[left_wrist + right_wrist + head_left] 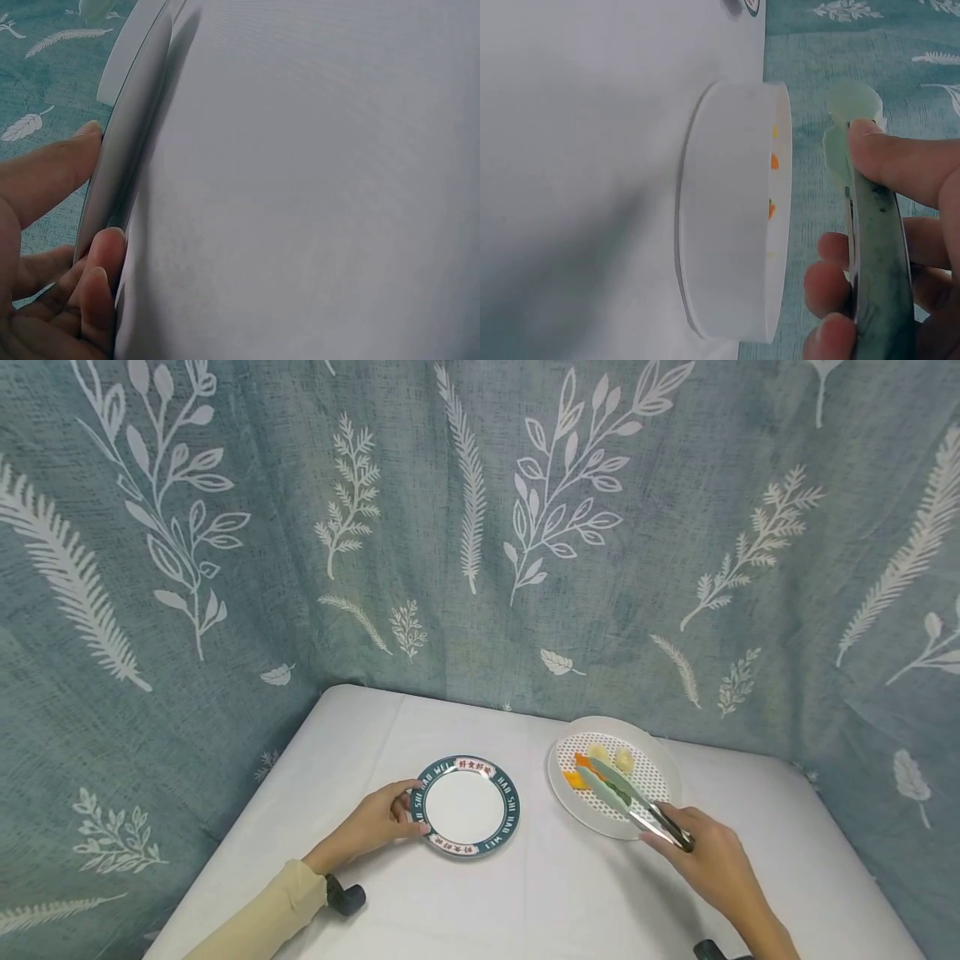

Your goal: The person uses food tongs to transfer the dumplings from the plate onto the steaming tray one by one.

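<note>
My left hand (378,822) grips the left rim of a round plate (465,807) with a dark green lettered border and white middle. In the left wrist view, fingers curl under the plate's edge (131,135). My right hand (708,856) holds tongs (879,262) with pale green tips and a metal and black handle. The tips hang over a white perforated basket (561,797). Inside lie pale round pieces (624,760), an orange piece (581,762) and a yellow piece (574,780). Something green, partly hidden, shows between the tong arms.
A white cloth (517,902) covers the table. Patterned blue-green curtains (480,635) hang along its back and sides. Between plate and basket lies a strip of bare cloth. Dark wrist devices (345,897) sit at both wrists.
</note>
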A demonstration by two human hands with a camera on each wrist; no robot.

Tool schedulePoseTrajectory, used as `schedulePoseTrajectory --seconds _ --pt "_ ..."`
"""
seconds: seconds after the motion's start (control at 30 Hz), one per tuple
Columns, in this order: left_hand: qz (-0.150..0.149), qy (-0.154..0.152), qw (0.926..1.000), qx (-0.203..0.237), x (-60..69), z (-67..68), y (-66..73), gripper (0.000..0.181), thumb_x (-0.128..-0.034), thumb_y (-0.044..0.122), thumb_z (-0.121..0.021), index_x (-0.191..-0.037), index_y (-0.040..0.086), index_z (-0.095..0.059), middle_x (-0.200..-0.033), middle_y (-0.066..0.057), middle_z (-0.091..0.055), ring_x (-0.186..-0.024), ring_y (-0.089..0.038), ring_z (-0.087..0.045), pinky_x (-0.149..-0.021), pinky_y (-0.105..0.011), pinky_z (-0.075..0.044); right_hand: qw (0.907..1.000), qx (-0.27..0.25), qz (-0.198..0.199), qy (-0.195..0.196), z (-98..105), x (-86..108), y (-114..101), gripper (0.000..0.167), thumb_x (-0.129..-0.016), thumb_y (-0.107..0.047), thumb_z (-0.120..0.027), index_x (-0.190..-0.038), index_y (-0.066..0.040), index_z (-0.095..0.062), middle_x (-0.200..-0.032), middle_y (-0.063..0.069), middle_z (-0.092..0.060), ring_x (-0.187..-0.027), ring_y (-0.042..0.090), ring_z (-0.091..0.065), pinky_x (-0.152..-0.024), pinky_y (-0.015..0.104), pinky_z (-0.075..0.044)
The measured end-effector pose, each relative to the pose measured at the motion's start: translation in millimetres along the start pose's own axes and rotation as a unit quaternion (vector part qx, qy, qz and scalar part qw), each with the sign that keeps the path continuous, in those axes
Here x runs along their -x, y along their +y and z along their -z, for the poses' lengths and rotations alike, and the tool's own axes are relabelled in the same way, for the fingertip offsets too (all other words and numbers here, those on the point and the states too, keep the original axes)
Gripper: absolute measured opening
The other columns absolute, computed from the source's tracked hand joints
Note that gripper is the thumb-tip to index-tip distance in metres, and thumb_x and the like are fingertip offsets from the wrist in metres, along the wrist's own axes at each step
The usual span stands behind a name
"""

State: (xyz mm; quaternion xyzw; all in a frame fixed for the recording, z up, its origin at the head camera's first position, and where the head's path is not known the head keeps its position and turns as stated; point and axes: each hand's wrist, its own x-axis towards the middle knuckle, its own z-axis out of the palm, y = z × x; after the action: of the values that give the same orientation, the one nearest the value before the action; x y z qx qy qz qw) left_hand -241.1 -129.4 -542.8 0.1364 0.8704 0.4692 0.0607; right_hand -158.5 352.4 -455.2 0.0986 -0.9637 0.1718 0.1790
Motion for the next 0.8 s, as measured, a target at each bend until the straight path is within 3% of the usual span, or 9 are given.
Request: schedulePoseTrajectory --seconds 0.3,0.5,0.8 --pt "0.003 0.005 1.0 -0.004 0.9 -0.9 0.6 0.078 -0.0792 0.032 -0.091 -0.145 0.009 -0.056 -0.098 0.001 -0.057 -0.079 -0.014 -0.054 -0.07 -0.029 -0.047 0.9994 -0.01 0.029 0.016 -16.7 5.1 -15.5 0.059 -0.082 -0.044 -0.086 -0.126 -0.006 -0.074 -0.107 0.008 -0.074 -0.086 0.02 -0.066 -0.069 0.042 -0.052" --pt "0.009 0.006 0.9999 -0.008 1.1 -0.6 2.3 0.079 -0.0792 0.033 -0.091 -0.145 0.009 -0.056 -0.097 0.002 -0.057 -0.079 -0.014 -0.054 -0.069 -0.028 -0.047 0.9982 -0.024 0.051 0.021 -25.0 6.5 -26.3 0.056 -0.081 -0.042 -0.088 -0.124 -0.009 -0.075 -0.103 0.001 -0.073 -0.078 0.012 -0.058 -0.065 0.034 -0.048" --pt "0.002 0.003 1.0 -0.005 1.6 -0.8 1.3 0.078 -0.0797 0.032 -0.09 -0.145 0.008 -0.055 -0.098 0.001 -0.057 -0.079 -0.014 -0.054 -0.07 -0.028 -0.047 0.9974 -0.044 0.057 -0.001 -39.7 9.5 -44.1 0.053 -0.079 -0.039 -0.09 -0.123 -0.012 -0.076 -0.101 -0.005 -0.071 -0.076 0.008 -0.053 -0.065 0.028 -0.046"
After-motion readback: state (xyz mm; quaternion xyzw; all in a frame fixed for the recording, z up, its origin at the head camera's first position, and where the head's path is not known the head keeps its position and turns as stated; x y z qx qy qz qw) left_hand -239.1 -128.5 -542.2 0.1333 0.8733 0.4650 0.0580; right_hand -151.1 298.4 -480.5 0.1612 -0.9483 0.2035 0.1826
